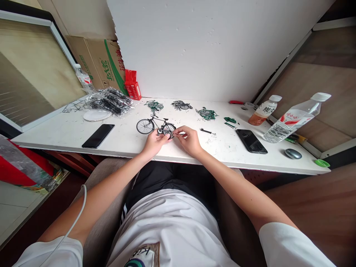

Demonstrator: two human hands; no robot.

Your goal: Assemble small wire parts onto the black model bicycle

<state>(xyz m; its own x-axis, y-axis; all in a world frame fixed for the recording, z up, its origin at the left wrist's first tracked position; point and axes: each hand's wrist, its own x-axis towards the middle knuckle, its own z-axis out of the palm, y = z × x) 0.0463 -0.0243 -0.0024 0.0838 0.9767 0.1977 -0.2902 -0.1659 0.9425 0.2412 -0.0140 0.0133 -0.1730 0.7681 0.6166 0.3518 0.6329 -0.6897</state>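
A small black model bicycle stands upright near the front of the white table, its front wheel to the left. My left hand grips it low down by the rear wheel, thumb and fingers closed. Beside that wheel, my right hand pinches a thin dark piece too small to name, its tip at the wheel. Behind the bicycle lie a green model bicycle cluster, a black one and another green one. A short black rod-like part rests to the right.
On the left are a black phone, a white disc and a plastic bag of black parts. To the right are another phone, a tea bottle, a water bottle and a mouse. A white board stands behind.
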